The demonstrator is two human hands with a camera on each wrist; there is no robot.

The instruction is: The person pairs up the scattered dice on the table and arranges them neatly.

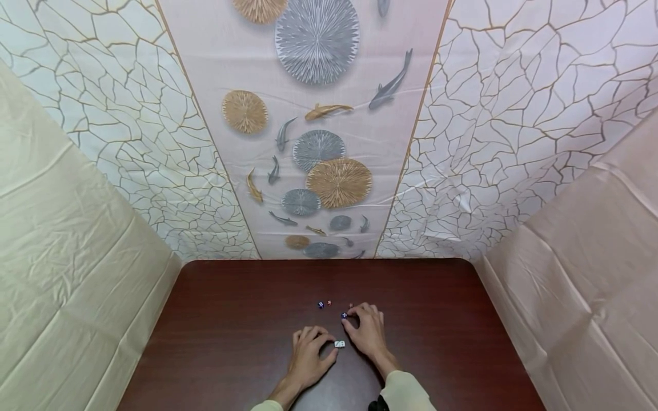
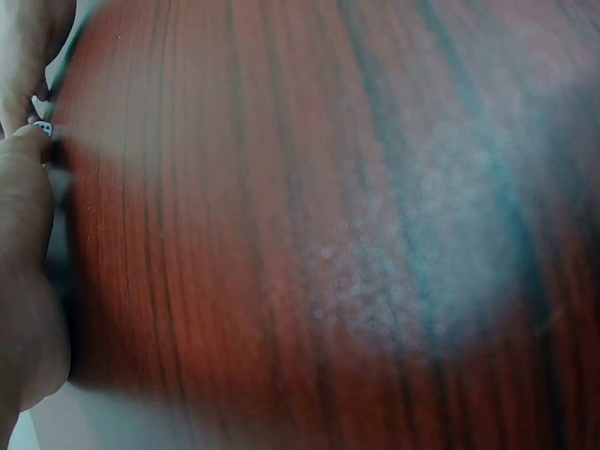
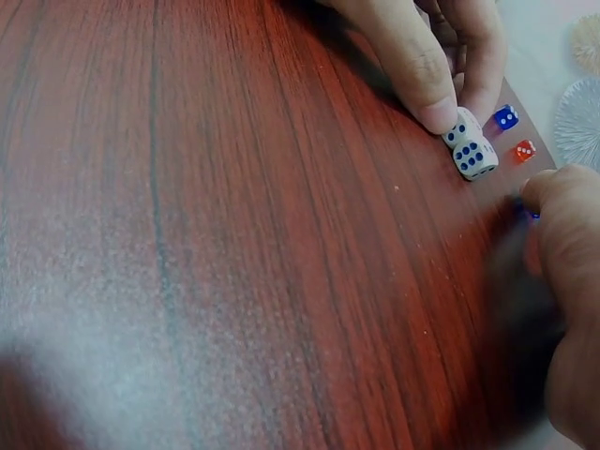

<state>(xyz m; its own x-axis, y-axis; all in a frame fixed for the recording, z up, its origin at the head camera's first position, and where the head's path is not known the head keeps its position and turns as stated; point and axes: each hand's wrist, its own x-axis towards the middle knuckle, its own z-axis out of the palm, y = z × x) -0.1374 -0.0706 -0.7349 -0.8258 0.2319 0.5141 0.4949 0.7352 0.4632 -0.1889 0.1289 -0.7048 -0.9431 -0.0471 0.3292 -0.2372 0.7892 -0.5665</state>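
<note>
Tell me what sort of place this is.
Perhaps a tabletop booth set up indoors: a reddish-brown table stands between plain beige sheets on both sides, with a fish-patterned backdrop behind it.

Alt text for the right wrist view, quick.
Left hand pinches one of two adjacent white dice on a reddish table; a blue die and a red die lie beyond. At the right edge, the right hand partly hides another blue die.

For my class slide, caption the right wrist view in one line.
Left hand gripping one of two white dice, blue die and red die beyond.
</note>
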